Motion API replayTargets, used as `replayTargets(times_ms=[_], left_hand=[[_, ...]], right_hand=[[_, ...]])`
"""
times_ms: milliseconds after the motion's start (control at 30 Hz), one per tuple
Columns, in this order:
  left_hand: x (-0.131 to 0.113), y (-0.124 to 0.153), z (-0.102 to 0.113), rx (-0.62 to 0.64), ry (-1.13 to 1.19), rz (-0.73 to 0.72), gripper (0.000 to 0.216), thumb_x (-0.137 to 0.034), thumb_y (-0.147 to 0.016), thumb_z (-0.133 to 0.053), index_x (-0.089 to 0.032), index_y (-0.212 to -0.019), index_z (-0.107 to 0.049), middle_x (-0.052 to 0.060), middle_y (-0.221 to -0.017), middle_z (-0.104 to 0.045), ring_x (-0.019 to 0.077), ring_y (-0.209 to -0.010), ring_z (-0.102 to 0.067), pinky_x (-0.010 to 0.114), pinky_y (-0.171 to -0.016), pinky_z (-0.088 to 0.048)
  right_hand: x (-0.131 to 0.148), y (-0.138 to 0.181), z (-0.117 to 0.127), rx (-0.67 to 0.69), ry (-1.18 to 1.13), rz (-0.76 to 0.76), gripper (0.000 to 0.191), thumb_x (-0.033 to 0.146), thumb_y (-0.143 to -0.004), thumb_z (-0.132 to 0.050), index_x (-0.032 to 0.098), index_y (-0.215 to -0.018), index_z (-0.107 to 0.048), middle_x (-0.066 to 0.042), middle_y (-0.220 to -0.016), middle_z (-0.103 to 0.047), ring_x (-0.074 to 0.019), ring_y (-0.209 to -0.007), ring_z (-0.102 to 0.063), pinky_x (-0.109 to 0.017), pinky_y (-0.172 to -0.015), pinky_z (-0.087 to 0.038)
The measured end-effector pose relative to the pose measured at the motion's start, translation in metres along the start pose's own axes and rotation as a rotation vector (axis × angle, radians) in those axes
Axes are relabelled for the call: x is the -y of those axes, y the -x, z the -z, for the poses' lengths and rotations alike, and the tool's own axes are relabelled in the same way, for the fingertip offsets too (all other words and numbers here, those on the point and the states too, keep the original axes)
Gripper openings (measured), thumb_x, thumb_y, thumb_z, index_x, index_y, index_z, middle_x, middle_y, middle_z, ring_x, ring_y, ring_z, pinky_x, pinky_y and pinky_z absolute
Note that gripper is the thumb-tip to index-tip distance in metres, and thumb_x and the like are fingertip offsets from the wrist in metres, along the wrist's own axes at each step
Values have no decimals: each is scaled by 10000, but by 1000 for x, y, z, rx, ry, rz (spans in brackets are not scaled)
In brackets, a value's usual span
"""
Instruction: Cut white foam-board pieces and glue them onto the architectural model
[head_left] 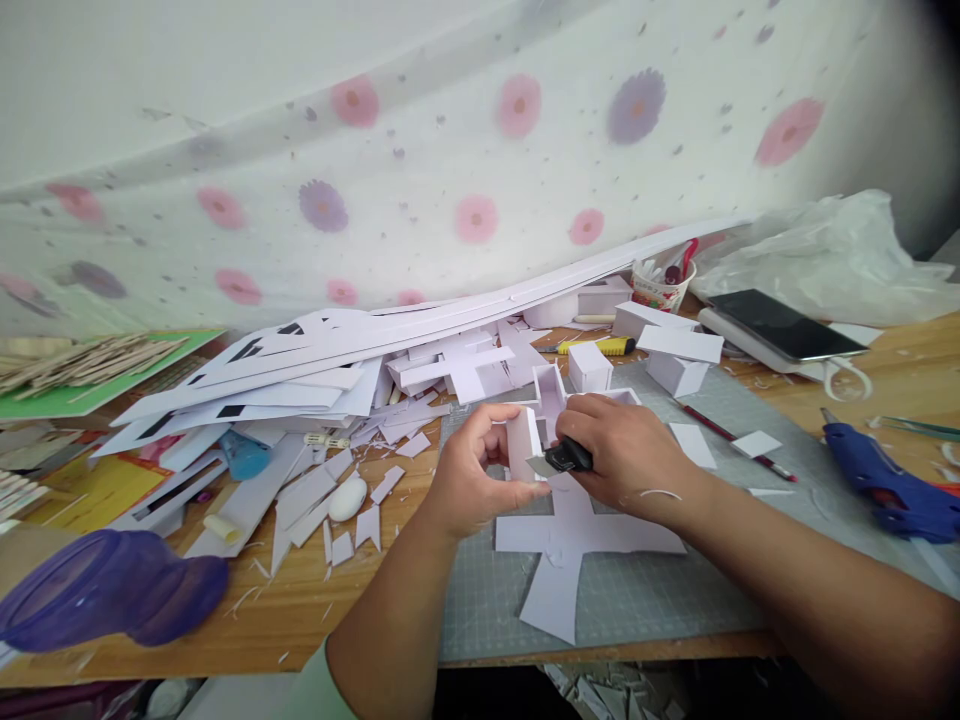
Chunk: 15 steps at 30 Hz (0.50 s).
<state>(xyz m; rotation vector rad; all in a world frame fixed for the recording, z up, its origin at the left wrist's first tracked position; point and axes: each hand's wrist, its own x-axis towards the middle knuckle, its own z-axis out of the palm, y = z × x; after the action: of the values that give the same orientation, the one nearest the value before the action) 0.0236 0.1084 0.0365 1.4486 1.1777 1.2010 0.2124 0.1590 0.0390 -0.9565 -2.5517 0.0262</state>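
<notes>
My left hand (480, 465) grips a small white foam-board piece (520, 445) between thumb and fingers, held upright above the cutting mat. In my right hand (626, 450) is a black utility knife (570, 456). Its blade points left and meets or nearly meets the piece's right edge; I cannot tell which. Below both hands a white cross-shaped cutout (559, 575) lies on the grey cutting mat (480, 610). Just behind them stand an open white box part (550, 388) and a closed white box (590, 367).
Scraps and white sheets (300, 350) pile up at the left and back. A blue glue gun (889, 480) lies at right, near a phone (787, 323). A yellow cutter (600, 346), a pencil (739, 442) and a cup (664, 285) sit behind. A purple container (112, 590) is front left.
</notes>
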Motion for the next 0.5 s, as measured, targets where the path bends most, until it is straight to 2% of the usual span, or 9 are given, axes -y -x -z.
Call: replayTargets(times_ms=[500], left_hand=[[1,0,0,17,17,-33,606,-140,-527,-827,-189,-1058,-539,-57,-696,-632,88,-607,-546,211,-602,-435]], right_hand=[[0,-1,0,-3,46,-35,61,176,-748,-564,181,-801,-592,-49,-820,-611,-206,-768,-575,-302,-555,-215]])
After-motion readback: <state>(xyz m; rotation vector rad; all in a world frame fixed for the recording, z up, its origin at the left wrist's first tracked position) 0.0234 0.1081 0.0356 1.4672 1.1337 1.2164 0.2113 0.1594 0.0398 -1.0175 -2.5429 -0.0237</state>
